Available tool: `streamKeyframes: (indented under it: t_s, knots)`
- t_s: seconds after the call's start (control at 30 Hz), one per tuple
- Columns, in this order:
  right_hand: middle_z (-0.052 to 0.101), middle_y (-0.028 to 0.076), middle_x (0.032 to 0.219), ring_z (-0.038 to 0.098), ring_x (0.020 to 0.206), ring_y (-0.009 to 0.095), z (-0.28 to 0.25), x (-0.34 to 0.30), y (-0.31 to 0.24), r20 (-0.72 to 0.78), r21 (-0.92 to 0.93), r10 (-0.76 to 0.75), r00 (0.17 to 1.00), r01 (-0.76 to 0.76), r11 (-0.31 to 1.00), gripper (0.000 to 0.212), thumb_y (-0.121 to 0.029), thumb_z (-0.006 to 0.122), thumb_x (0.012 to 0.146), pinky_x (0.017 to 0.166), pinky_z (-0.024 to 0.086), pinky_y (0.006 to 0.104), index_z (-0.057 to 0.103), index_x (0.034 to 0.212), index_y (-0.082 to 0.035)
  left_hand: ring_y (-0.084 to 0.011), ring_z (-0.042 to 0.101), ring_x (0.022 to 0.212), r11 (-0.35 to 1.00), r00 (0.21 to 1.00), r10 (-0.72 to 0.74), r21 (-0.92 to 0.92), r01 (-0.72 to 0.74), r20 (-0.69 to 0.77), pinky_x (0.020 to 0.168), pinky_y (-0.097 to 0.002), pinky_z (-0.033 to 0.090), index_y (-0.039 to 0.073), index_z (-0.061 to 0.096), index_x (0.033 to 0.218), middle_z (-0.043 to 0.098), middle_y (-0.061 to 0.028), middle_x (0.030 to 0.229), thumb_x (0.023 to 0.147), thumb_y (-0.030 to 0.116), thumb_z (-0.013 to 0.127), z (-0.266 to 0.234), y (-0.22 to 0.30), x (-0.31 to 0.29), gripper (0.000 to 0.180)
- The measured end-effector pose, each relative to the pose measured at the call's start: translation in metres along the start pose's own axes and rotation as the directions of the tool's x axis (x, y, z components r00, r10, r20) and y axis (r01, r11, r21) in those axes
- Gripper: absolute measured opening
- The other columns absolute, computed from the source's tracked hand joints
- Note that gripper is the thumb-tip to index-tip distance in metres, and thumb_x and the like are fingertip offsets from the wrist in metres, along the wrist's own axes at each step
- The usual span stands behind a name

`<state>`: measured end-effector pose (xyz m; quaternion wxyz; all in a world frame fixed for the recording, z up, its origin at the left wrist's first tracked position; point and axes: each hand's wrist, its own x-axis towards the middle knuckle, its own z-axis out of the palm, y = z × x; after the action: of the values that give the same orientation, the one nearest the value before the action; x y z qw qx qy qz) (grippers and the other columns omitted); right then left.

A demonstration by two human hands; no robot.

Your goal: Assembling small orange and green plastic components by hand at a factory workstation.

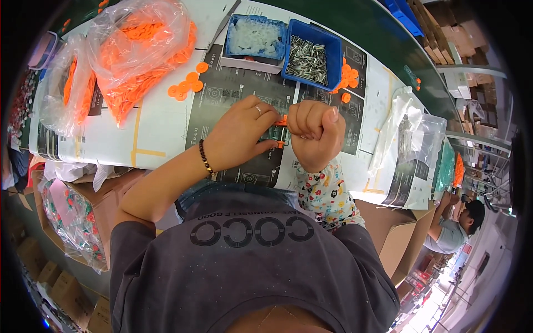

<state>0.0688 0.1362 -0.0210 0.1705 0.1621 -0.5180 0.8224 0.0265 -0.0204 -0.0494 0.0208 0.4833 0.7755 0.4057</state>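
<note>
At the middle of the table, my left hand (pixel 244 133), with a ring and a beaded bracelet, pinches a small toy-like part (pixel 273 133) with a dark green body and orange round pieces. My right hand (pixel 317 133), its wrist in a flowered sleeve, is curled into a fist against the part's right side. Whatever its fingers grip is hidden. Beyond my hands stands a blue bin (pixel 337 58) with many thin metal pins (pixel 307 60). Beside it, another blue bin (pixel 229 40) holds whitish translucent pieces (pixel 256 38). Loose orange discs (pixel 191 83) lie farther left, more orange discs (pixel 348 75) at right.
Clear bags of orange discs (pixel 139 50) fill the table's left. At right lie a white cloth-like strip (pixel 391 127) and a clear bag (pixel 422 139). Open cardboard boxes (pixel 116 205) flank me below the edge. A co-worker (pixel 452 227) sits at far right.
</note>
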Motion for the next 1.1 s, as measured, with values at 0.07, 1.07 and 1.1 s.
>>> streamKeyframes:
  t_s: [0.07,1.07,1.1]
  knots:
    - [0.029,0.001,0.052,0.022,0.045,0.011,0.003,0.000,0.001,-0.024,-0.006,-0.010,1.000,0.010,1.000,0.044,-0.024,0.034,0.099,0.042,0.020,0.0273,0.032,0.058,-0.009,-0.0293,0.051,0.098,1.000,1.000,-0.007,-0.004,0.007,-0.008,0.087,-0.0383,0.044,0.004,0.057,0.102,0.058,-0.0090,0.103,0.066,0.014,0.077,0.001,0.000,-0.001,0.042]
    - [0.041,0.010,0.054,0.042,0.045,0.027,-0.059,0.019,-0.016,0.307,-0.847,-0.309,0.900,0.407,0.343,0.028,-0.005,0.062,0.081,0.044,0.030,0.0378,0.046,0.058,-0.004,-0.0374,0.054,0.105,0.822,0.983,-0.177,0.542,0.175,-0.048,0.094,-0.0421,0.042,0.001,0.048,0.120,0.057,-0.0196,0.113,0.069,0.006,0.068,-0.134,-0.177,0.214,0.055]
    - [0.043,0.010,0.055,0.044,0.047,0.027,-0.054,0.023,-0.013,0.311,-0.846,-0.295,0.904,0.404,0.347,0.028,-0.007,0.064,0.080,0.044,0.031,0.0380,0.047,0.058,-0.005,-0.0366,0.053,0.106,0.783,0.981,-0.174,0.592,0.189,-0.083,0.093,-0.0419,0.042,0.001,0.049,0.120,0.058,-0.0193,0.112,0.068,0.005,0.068,-0.133,-0.211,0.212,0.056]
